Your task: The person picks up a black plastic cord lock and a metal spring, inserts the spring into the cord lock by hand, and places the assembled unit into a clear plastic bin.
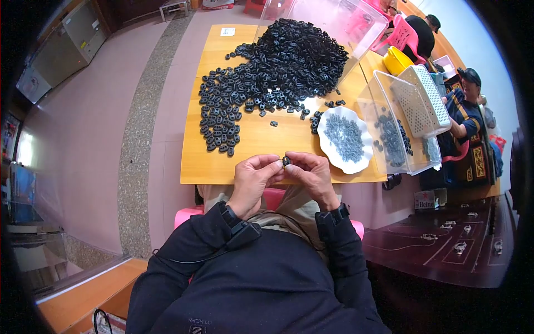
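Observation:
Near the table's front edge, my left hand (254, 179) and my right hand (312, 177) meet, thumbs and forefingers pinched around one small black two-hole plastic piece (286, 161). It looks like a double-hole cord lock; the fingertips cover part of it. Beyond my hands a large heap of similar black pieces (289, 61) spreads over the wooden table (261, 161), with a looser group (219, 125) trailing to the left. To the right of my right hand sits a white scalloped dish (352, 167) holding many tiny grey parts (345, 136), too small to name.
A clear plastic bin (356, 30) lies behind the heap. At the right edge stands another clear bin (414, 158) with black pieces, beside a white perforated basket (425, 100) and a yellow bowl (396, 60). Other people sit at the far right, one in a dark cap (470, 75).

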### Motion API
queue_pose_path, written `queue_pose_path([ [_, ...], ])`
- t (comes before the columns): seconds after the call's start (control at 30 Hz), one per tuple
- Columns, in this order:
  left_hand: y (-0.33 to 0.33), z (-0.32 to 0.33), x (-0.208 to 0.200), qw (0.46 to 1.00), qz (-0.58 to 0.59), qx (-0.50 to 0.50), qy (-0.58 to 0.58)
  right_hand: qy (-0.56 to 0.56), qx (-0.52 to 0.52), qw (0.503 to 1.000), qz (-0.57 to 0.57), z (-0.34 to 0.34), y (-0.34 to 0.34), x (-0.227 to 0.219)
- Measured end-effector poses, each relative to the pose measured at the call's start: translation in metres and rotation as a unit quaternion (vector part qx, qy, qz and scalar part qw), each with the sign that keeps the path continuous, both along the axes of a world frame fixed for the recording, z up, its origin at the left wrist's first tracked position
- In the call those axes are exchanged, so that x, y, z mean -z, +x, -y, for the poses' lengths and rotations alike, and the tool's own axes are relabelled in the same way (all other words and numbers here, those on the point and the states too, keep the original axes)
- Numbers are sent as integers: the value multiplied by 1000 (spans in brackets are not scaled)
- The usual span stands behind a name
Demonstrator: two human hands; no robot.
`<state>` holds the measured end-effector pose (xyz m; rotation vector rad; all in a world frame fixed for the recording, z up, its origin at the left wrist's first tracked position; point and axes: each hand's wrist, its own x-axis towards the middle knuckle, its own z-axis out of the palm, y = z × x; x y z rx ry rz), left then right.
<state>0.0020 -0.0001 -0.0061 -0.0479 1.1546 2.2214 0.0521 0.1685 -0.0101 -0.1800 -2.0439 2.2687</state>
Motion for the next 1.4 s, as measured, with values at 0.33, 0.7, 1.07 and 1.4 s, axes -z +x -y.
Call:
queue_pose_path([
  [0.33, 0, -1, 3, 1000, 9, 8, 15, -23, -9, 1000, 13, 0, 1, -2],
  [0.7, 2, 2, -1, 998, 20, 47, 43, -58, -28, 998, -22, -2, 4, -6],
  [1.07, 1, -2, -4, 993, 3, 105, 52, -70, -53, 996, -7, -6, 11, -17],
  [1.4, 8, -5, -7, 994, 7, 92, 53, 61, 30, 998, -14, -10, 25, -33],
])
